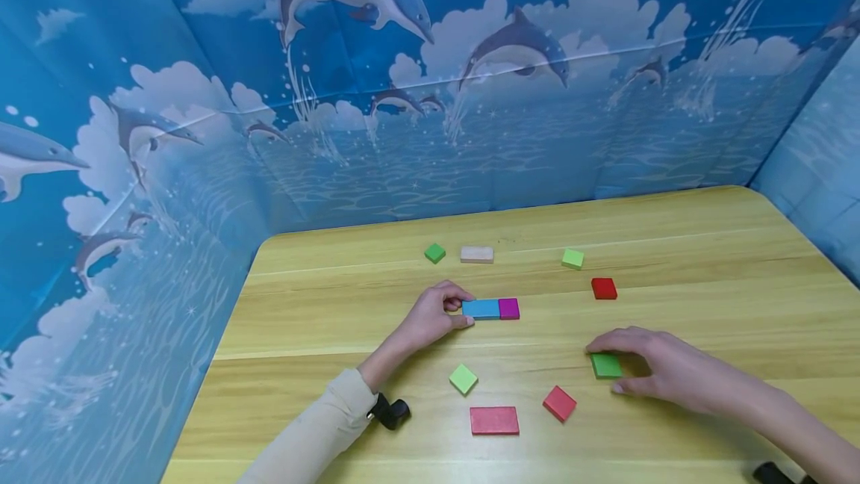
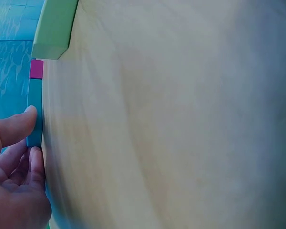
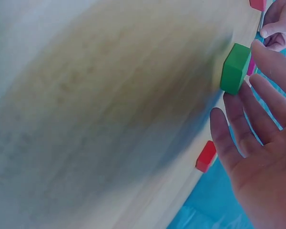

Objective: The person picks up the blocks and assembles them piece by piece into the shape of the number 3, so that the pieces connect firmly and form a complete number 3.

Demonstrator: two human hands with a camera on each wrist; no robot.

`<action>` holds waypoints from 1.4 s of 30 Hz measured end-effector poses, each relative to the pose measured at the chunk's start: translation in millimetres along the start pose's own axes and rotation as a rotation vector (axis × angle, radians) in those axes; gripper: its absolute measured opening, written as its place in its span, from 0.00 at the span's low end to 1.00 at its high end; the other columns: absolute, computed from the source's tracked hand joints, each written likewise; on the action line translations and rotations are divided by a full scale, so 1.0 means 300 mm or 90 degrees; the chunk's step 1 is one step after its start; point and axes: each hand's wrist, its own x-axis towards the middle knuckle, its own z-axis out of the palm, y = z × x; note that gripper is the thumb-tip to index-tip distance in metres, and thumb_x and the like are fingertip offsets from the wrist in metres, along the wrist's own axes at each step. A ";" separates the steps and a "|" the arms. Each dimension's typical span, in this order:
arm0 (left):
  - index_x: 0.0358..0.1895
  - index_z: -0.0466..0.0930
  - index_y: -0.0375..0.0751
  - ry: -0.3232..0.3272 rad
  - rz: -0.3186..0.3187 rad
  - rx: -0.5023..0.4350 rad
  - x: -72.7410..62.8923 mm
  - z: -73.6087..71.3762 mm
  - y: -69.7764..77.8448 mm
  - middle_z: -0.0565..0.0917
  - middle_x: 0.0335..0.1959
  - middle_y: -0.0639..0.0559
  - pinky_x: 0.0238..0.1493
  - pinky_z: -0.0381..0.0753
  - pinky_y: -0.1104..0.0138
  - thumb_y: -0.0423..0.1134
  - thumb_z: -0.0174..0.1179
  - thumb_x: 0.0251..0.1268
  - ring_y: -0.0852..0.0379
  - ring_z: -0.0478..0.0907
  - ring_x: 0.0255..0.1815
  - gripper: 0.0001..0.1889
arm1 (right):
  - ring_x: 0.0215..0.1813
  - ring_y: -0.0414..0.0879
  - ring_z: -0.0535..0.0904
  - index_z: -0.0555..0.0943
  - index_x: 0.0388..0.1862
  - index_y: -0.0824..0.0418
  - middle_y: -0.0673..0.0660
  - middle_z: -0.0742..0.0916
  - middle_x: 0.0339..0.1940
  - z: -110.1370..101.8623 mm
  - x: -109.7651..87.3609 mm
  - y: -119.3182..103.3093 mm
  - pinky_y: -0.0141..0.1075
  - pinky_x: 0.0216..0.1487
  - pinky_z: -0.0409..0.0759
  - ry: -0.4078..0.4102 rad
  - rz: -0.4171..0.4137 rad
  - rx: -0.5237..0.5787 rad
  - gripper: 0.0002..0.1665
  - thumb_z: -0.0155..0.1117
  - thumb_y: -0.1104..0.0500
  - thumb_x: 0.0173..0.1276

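Note:
A long blue block (image 1: 481, 309) lies end to end with a small purple block (image 1: 509, 308) in the middle of the table. My left hand (image 1: 437, 312) holds the blue block at its left end, the thumb (image 2: 24, 126) along its near side. The other left fingers are curled behind. Over at the right, my right hand (image 1: 665, 368) reaches around a green square block (image 1: 607, 366), thumb on the near side and fingers on the far side. The right wrist view shows those fingers (image 3: 260, 117) spread and fairly straight beside the green block (image 3: 235, 69).
Toward the back lie a green block (image 1: 434, 252), a pale pink block (image 1: 476, 255), a light green block (image 1: 572, 258) and a red block (image 1: 604, 288). Nearer are another light green block (image 1: 463, 379), a long red block (image 1: 494, 420) and a red square block (image 1: 560, 403).

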 end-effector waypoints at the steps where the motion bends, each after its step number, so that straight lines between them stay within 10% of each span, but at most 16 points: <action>1: 0.49 0.84 0.38 0.000 0.000 -0.001 0.000 0.000 -0.001 0.77 0.40 0.53 0.43 0.75 0.70 0.30 0.71 0.58 0.56 0.71 0.40 0.15 | 0.54 0.42 0.76 0.80 0.59 0.41 0.41 0.80 0.55 0.002 -0.001 0.004 0.37 0.53 0.78 -0.001 -0.002 0.003 0.29 0.73 0.41 0.59; 42: 0.49 0.85 0.38 0.000 0.002 -0.003 -0.001 0.000 0.001 0.77 0.40 0.54 0.45 0.76 0.69 0.31 0.70 0.58 0.56 0.72 0.41 0.14 | 0.51 0.41 0.78 0.82 0.54 0.42 0.39 0.83 0.50 0.017 0.065 -0.031 0.43 0.52 0.79 0.051 0.024 0.022 0.22 0.74 0.57 0.60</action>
